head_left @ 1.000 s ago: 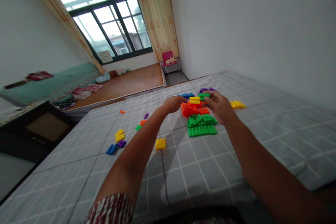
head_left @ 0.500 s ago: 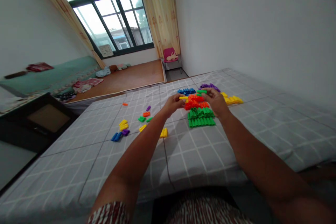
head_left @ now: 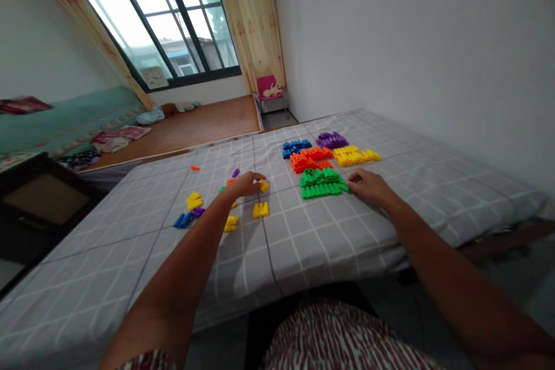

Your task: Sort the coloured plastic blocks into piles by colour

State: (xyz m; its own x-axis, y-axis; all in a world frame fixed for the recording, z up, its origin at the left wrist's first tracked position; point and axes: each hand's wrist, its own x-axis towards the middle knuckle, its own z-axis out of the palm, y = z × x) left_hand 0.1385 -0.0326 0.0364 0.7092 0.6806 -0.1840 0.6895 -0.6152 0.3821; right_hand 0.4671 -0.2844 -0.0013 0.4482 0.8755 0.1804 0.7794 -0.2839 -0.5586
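My left hand (head_left: pixel 248 185) is low over the bed, its fingers curled round a small yellow plastic piece (head_left: pixel 263 187). Just nearer to me lie joined yellow tube pieces (head_left: pixel 261 210). My right hand (head_left: pixel 367 185) pinches a green tube piece (head_left: pixel 344 185) at the right end of the green rows (head_left: pixel 321 190). Behind those rows are stacked orange pieces (head_left: pixel 310 159), with blue pieces (head_left: pixel 296 147), purple pieces (head_left: pixel 332 140) and a yellow group (head_left: pixel 356 155) around them. My left hand and forearm partly hide some loose pieces.
Loose yellow pieces (head_left: pixel 193 201), blue pieces (head_left: pixel 182 220) and a lone orange piece (head_left: pixel 195 168) lie on the left of the checked bedsheet (head_left: pixel 312 248). A dark cabinet (head_left: pixel 39 202) stands at the left; a white wall (head_left: pixel 411 58) rises at the right.
My left hand has moved left, from beside the orange stack to the loose yellow pieces. My right hand has come down from above the orange stack to the right end of the green rows.
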